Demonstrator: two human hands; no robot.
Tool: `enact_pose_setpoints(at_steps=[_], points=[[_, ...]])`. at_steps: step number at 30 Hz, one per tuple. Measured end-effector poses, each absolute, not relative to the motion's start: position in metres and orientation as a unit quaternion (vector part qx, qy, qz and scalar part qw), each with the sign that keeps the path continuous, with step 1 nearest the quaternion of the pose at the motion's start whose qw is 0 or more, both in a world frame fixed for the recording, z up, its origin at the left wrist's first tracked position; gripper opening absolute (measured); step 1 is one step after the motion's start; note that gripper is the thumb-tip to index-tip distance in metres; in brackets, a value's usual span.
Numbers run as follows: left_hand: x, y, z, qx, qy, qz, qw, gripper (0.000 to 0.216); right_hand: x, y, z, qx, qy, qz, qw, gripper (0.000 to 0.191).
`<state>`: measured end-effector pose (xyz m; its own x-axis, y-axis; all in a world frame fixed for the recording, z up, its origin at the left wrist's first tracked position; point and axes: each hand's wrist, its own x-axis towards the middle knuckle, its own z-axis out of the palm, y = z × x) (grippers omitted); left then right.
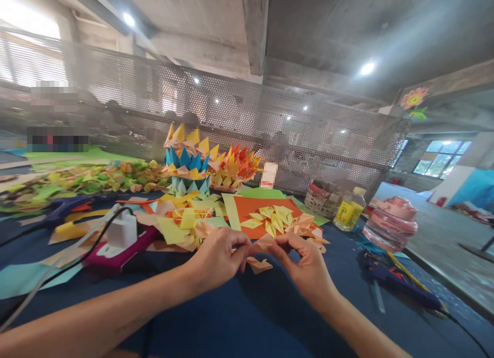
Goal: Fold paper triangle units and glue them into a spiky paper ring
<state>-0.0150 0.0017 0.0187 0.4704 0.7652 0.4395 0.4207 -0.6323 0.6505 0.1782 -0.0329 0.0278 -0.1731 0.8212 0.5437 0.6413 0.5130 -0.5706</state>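
My left hand (pixel 218 257) and my right hand (pixel 306 260) meet above the dark blue table (pixel 247 317). Both pinch one small peach paper piece (pixel 265 242) between fingertips. Another folded peach piece (pixel 259 266) lies on the table just below the hands. Behind them an orange sheet (pixel 247 206) carries a pile of folded yellow paper triangles (pixel 272 216), with peach folded pieces (pixel 306 225) to its right.
A tiered paper model of blue, yellow and orange points (pixel 189 162) stands at the back, before a perforated metal screen (pixel 270 126). A white plug on a magenta power strip (pixel 121 239) lies left. A glue bottle (pixel 349 209), pink tape rolls (pixel 391 224) and a glue gun (pixel 397 283) sit right.
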Motion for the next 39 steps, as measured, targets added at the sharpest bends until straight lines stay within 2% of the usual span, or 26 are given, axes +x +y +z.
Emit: enact_pose_setpoints(at_steps=[5, 8, 11, 14, 17, 22, 28, 36, 39], points=[[-0.016, 0.004, 0.020, 0.839, 0.347, 0.387, 0.161, 0.038, 0.180, -0.030, 0.030, -0.481, -0.757, 0.080, 0.435, 0.020], [-0.017, 0.005, 0.017, 0.838, 0.326, 0.416, 0.136, 0.017, 0.188, -0.025, 0.033, -0.503, -0.752, 0.068, 0.420, 0.020], [-0.018, 0.002, 0.015, 0.848, 0.289, 0.424, 0.128, 0.012, 0.205, -0.017, 0.034, -0.576, -0.744, 0.044, 0.335, 0.020], [-0.017, -0.003, 0.015, 0.892, 0.210, 0.378, 0.131, 0.007, 0.224, -0.013, 0.030, -0.638, -0.723, 0.035, 0.262, 0.022], [-0.017, -0.004, 0.013, 0.921, 0.151, 0.341, 0.114, 0.011, 0.232, -0.016, 0.023, -0.651, -0.720, 0.041, 0.238, 0.025], [-0.019, 0.001, 0.007, 0.929, 0.153, 0.317, 0.116, 0.016, 0.229, -0.035, 0.021, -0.658, -0.721, 0.019, 0.218, 0.024], [-0.019, 0.003, 0.004, 0.935, 0.157, 0.293, 0.125, 0.021, 0.281, -0.069, 0.033, -0.671, -0.710, -0.088, 0.194, 0.033], [-0.018, 0.008, -0.003, 0.938, 0.167, 0.282, 0.112, 0.035, 0.379, -0.104, 0.048, -0.780, -0.597, -0.173, 0.072, 0.033], [-0.018, 0.010, -0.005, 0.941, 0.182, 0.275, 0.076, 0.039, 0.385, -0.108, 0.046, -0.792, -0.584, -0.174, 0.025, 0.045]])
